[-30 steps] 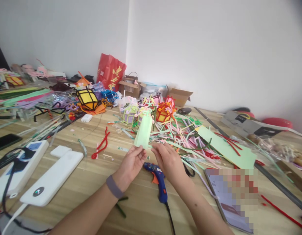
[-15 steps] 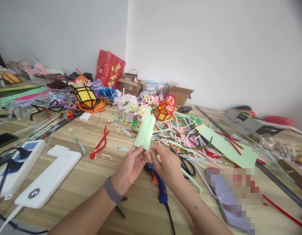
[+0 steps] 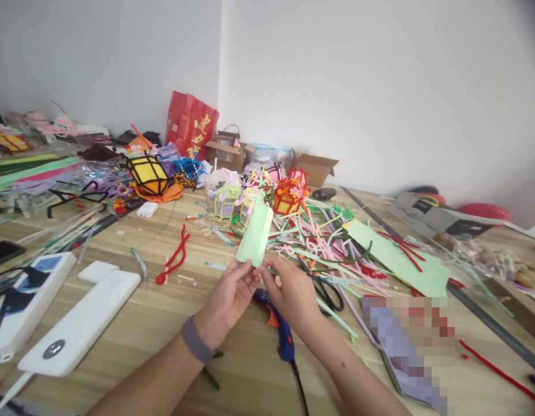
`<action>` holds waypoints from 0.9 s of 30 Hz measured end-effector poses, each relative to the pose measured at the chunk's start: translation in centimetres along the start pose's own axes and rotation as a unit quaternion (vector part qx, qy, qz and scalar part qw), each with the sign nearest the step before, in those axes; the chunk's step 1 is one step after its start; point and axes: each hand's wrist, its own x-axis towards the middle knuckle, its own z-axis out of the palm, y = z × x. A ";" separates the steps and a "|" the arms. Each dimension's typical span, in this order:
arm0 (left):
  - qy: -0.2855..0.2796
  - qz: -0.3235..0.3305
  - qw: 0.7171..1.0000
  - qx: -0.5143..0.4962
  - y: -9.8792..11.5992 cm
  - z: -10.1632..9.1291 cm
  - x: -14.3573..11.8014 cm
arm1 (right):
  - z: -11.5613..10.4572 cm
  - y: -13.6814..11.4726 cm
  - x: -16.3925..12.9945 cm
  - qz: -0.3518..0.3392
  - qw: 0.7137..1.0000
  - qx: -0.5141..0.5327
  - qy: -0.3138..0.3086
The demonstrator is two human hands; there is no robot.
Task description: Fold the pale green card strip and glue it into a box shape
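Observation:
A folded piece of pale green paper (image 3: 255, 234) is held up over the middle of the table, its lower edge between both hands. My left hand (image 3: 233, 292), with a grey band at the wrist, pinches that edge with thumb and fingers. My right hand (image 3: 291, 292) closes its thumb and forefinger on the bottom right corner of the same paper. Below the hands lies a blue glue gun (image 3: 285, 338) with an orange trigger, its front end partly hidden. Black-handled scissors (image 3: 330, 293) rest just right of my right hand.
Pipe cleaners (image 3: 323, 242) are heaped behind the hands, near small lanterns (image 3: 289, 196). Green sheets (image 3: 397, 260) and a tablet-like device (image 3: 401, 358), partly pixelated, lie right. A white power bank (image 3: 81, 323) and a power strip (image 3: 33, 306) are left. A red bag (image 3: 189, 124) stands behind.
The view has shifted slightly, so the table's things appear a little further left. Both hands keep their grip on the green paper, with hardly any movement.

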 end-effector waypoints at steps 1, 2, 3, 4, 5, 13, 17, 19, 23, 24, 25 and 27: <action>0.001 -0.001 1.000 0.002 0.0 0.1 0.0 | 0.0 0.0 0.0 0.001 1.000 -0.002 0.000; 0.003 -0.002 1.000 0.003 0.1 0.1 -0.1 | 0.0 0.0 0.0 0.002 1.000 -0.004 -0.001; 0.007 -0.003 1.000 0.004 0.1 0.2 -0.1 | 0.0 0.0 0.0 0.003 1.000 -0.005 -0.003; 0.010 -0.004 1.000 0.005 0.1 0.3 -0.2 | 0.1 0.0 0.0 0.004 1.000 -0.005 -0.005; 0.014 -0.005 1.000 0.005 0.1 0.3 -0.2 | 0.1 0.0 0.0 0.006 1.000 -0.004 -0.007; 0.020 -0.007 1.000 -0.007 -0.1 0.3 -0.2 | 0.0 0.1 0.0 0.020 1.000 -0.017 -0.016; 0.018 -0.007 1.000 -0.002 -0.2 0.4 -0.3 | 0.1 0.0 0.0 0.029 0.999 -0.017 -0.014; 0.015 -0.002 1.000 0.005 -0.2 0.4 -0.3 | 0.1 0.0 0.0 0.029 0.999 -0.017 -0.012; 0.016 0.006 1.000 0.016 -0.3 0.2 -0.2 | 0.3 -0.1 -0.1 0.029 0.999 -0.030 -0.012; 0.017 0.007 1.000 0.019 -0.3 0.2 -0.2 | 0.3 -0.1 -0.1 0.028 0.999 -0.034 -0.014; 0.017 0.007 1.000 0.022 -0.4 0.1 -0.2 | 0.3 -0.1 -0.1 0.028 0.999 -0.036 -0.016; 0.020 0.005 0.999 0.026 -0.3 0.0 -0.1 | 0.3 -0.2 -0.1 0.029 0.999 -0.039 -0.019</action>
